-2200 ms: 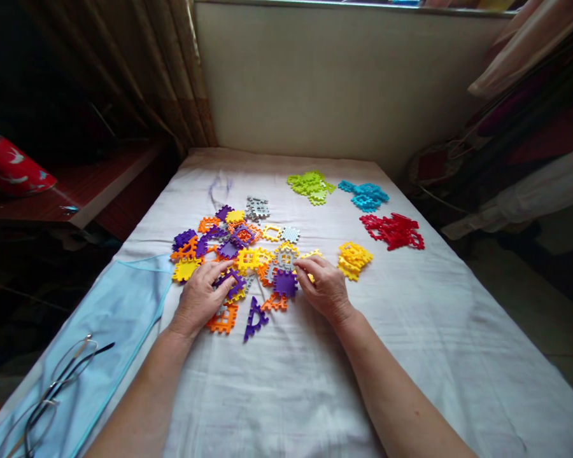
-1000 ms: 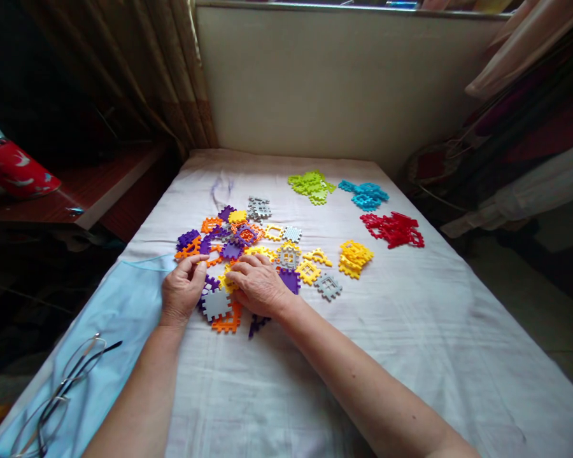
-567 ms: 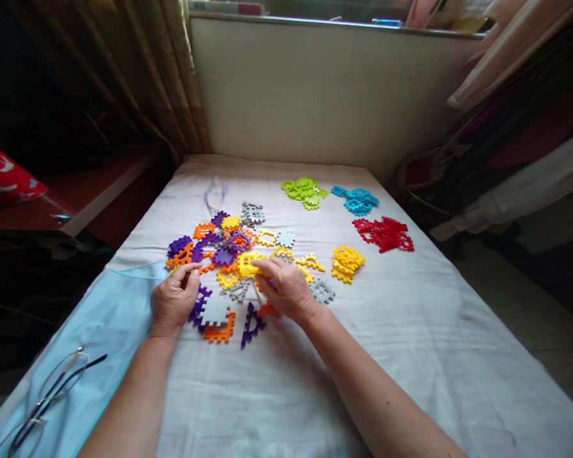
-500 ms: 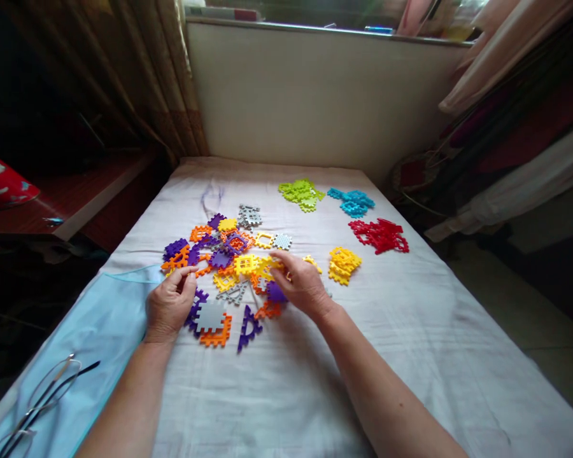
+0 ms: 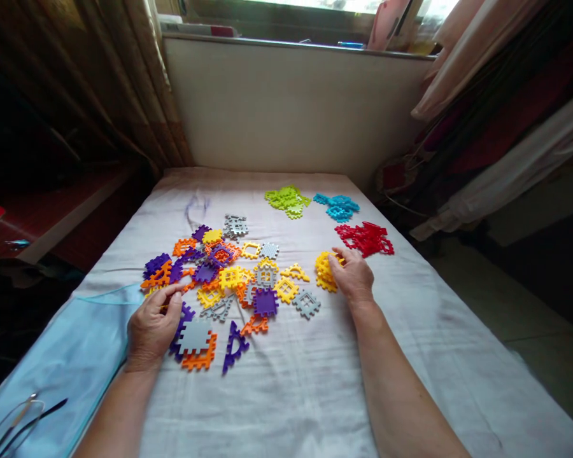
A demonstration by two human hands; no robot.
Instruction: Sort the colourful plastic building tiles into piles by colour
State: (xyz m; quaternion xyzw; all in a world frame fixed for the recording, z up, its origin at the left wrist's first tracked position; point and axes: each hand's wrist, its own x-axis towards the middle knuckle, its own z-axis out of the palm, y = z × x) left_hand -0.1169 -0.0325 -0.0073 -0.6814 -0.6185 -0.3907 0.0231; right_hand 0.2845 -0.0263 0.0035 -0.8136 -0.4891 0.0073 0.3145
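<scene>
My right hand [image 5: 353, 277] is over the small yellow pile of interlocking plastic tiles [image 5: 323, 272], fingers closed on a yellow tile at its top. My left hand [image 5: 155, 321] rests at the near left edge of the mixed heap, thumb and fingers curled together; what they hold, if anything, is mostly hidden. Beside it lie a grey square tile [image 5: 194, 336], an orange tile [image 5: 201, 360] partly under it and a purple triangular tile [image 5: 235, 346]. Within the heap are a purple square tile [image 5: 266, 303], yellow window tiles [image 5: 286, 290] and a grey window tile [image 5: 307, 305].
Separate piles of green tiles [image 5: 287, 201], blue tiles [image 5: 338, 207] and red tiles [image 5: 365, 238] lie at the back right of the sheet-covered bed [image 5: 286, 407]. On the left are a light-blue cloth [image 5: 76, 356] and eyeglasses [image 5: 26, 420]. A wall [image 5: 277, 108] stands behind.
My right hand has moved right from the mixed heap to the yellow pile, uncovering grey and yellow tiles. My left hand stays beside the heap. The camera view has shifted slightly.
</scene>
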